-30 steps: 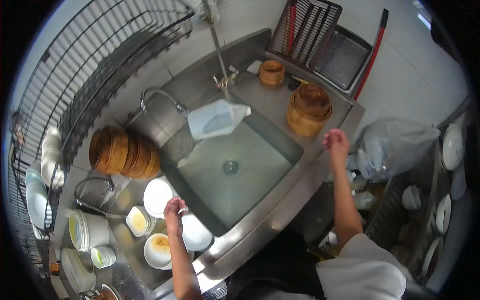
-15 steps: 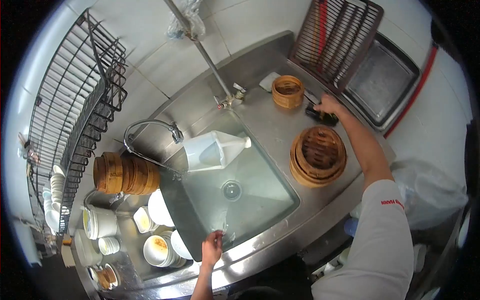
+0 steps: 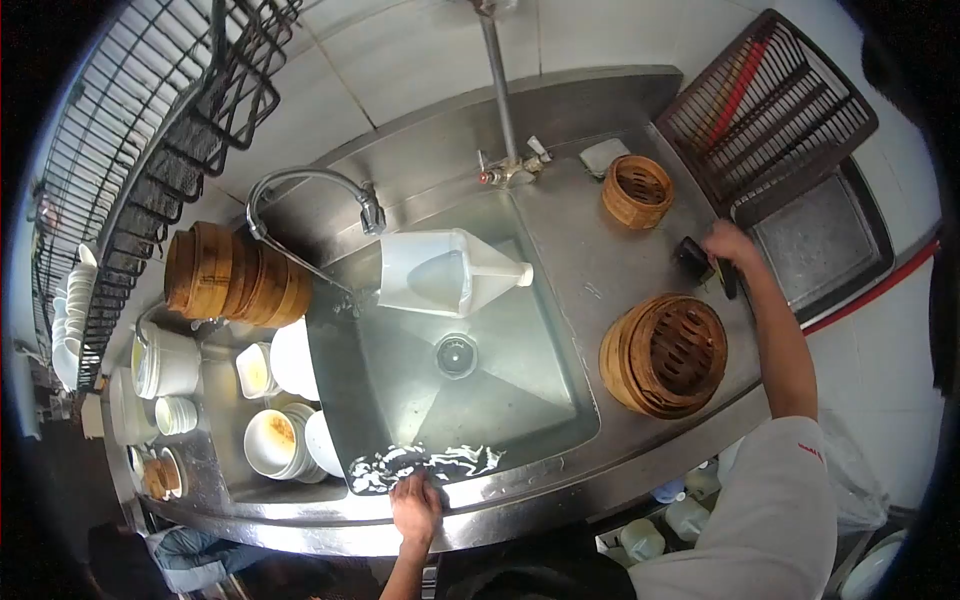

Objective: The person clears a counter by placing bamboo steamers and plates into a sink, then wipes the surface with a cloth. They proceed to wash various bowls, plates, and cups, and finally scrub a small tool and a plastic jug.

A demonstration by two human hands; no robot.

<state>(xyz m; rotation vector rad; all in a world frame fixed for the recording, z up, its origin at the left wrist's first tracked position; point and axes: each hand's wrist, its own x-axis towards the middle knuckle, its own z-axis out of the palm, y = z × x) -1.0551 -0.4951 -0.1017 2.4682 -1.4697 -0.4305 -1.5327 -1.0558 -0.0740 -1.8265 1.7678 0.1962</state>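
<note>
My left hand (image 3: 416, 506) rests on the near rim of the steel sink (image 3: 520, 300), fingers closed on a crumpled clear plastic sheet (image 3: 440, 464) lying along the sink's front wall. My right hand (image 3: 728, 243) reaches far right across the counter and grips a small black object (image 3: 692, 256) beside a metal tray (image 3: 820, 240). A white plastic jug (image 3: 445, 272) lies on its side in the sink under the curved faucet (image 3: 372, 212). The drain (image 3: 456, 356) is uncovered.
Bamboo steamers: a small one (image 3: 637, 190) at the back, a stack (image 3: 665, 355) right of the sink, a stack on its side (image 3: 235, 277) at left. Dirty bowls and plates (image 3: 275, 440) fill the left basin. A dark drying rack (image 3: 775, 110) leans at back right.
My left hand moved from the dishes to the sink's near rim and took the plastic sheet. My right hand reached to the back right and closed on the black object.
</note>
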